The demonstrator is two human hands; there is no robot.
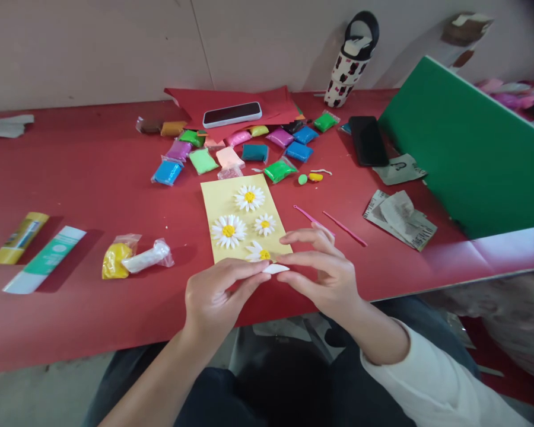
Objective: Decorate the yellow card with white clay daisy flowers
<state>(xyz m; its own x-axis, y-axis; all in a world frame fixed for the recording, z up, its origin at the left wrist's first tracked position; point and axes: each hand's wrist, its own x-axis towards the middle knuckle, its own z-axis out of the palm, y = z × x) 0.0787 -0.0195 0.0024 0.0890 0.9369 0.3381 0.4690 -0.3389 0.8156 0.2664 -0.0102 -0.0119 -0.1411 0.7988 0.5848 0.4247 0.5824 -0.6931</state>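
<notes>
My left hand [216, 293] is closed, its thumb and forefinger pinching the left end of a small white clay piece [276, 268] with a pointed tip. My right hand [327, 270] has its fingers spread, with thumb and fingertips apart around the tip of that piece; whether they touch it is hard to see. Just beyond lies a pale yellow card [244, 185] bearing several white clay daisies with yellow centres. The nearest daisy [260, 252] is partly hidden behind my fingers. Two thin pink tools [345, 228] lie right of the card, one partly covered by my right hand.
Bagged coloured clay [280, 170], a white-edged phone [232, 114] and red paper sit behind the card. At left are a glue stick [20, 238], a tube [45, 259] and yellow clay [115, 260]. A patterned tumbler [347, 68], black phone [368, 141] and green board [467, 154] stand right.
</notes>
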